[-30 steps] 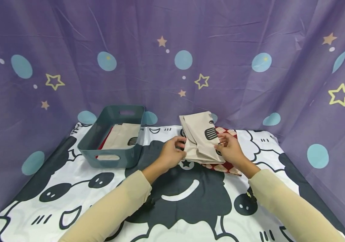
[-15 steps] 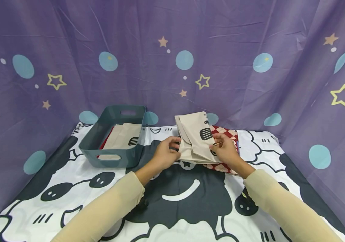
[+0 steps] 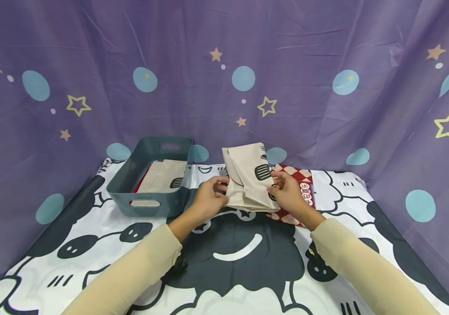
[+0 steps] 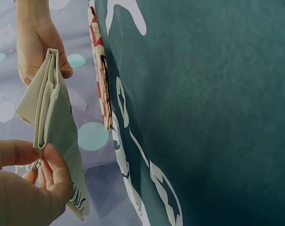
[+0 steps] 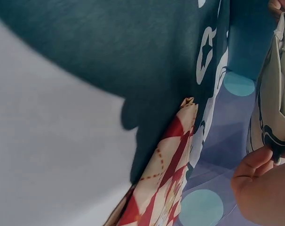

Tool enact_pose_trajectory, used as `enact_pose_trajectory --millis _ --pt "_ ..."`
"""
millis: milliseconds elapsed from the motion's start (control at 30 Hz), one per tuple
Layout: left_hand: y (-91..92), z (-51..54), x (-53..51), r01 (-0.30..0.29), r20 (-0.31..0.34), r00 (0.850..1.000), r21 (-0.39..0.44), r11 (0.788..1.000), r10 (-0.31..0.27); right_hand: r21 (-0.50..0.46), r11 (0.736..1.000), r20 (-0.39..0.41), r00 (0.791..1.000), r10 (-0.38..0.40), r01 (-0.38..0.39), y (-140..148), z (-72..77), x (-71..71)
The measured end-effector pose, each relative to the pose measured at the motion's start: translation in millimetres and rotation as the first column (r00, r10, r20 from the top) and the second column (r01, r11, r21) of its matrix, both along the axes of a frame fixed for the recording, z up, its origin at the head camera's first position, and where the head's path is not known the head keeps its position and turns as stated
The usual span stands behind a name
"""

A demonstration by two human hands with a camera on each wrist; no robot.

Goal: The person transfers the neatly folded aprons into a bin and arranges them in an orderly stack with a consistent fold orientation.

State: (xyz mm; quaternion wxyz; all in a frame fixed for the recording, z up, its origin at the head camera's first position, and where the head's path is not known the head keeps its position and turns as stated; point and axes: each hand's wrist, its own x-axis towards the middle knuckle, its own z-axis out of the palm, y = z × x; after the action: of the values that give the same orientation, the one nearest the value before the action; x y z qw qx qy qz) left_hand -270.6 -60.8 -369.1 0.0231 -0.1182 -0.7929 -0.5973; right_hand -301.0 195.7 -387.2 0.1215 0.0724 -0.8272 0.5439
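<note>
Folded beige cloth [image 3: 247, 175], both hands [image 3: 208, 199] pinching opposite edges, right grip partly hidden, apparently closed

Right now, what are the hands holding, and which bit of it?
A folded beige cloth: the left hand pinches its left edge, the right hand its right edge, both in the lower half.

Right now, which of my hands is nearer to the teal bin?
Left. Your left hand grips the bin-side edge of the folded beige fabric; your right hand grips the opposite edge, farther from the teal bin.
</note>
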Motion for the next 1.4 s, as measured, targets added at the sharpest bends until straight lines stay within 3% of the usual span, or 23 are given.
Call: enact_pose_trajectory --millis 267,633,900,1400 --pt "-6.2 1.6 -2.0 -0.015 0.002 1.000 0.017 1.000 0.015 0.031 1.000 0.015 1.000 -0.007 0.007 -7 5.4 -2.1" --pt "-15.4 15.2 -4.7 0.001 0.014 1.000 -0.014 1.000 -0.001 0.015 1.000 0.013 1.000 0.013 -0.013 -13 17.7 -3.9" --pt "-23.5 25.2 -7.1 0.024 -0.019 1.000 -0.003 1.000 -0.024 0.005 1.000 -0.002 1.000 0.021 -0.021 -19 29.4 -4.7" --pt "-40.7 43.5 -7.1 0.014 -0.067 0.998 0.001 1.000 -0.014 -0.035 0.998 -0.014 0.999 0.052 -0.053 -36 48.6 -7.2"
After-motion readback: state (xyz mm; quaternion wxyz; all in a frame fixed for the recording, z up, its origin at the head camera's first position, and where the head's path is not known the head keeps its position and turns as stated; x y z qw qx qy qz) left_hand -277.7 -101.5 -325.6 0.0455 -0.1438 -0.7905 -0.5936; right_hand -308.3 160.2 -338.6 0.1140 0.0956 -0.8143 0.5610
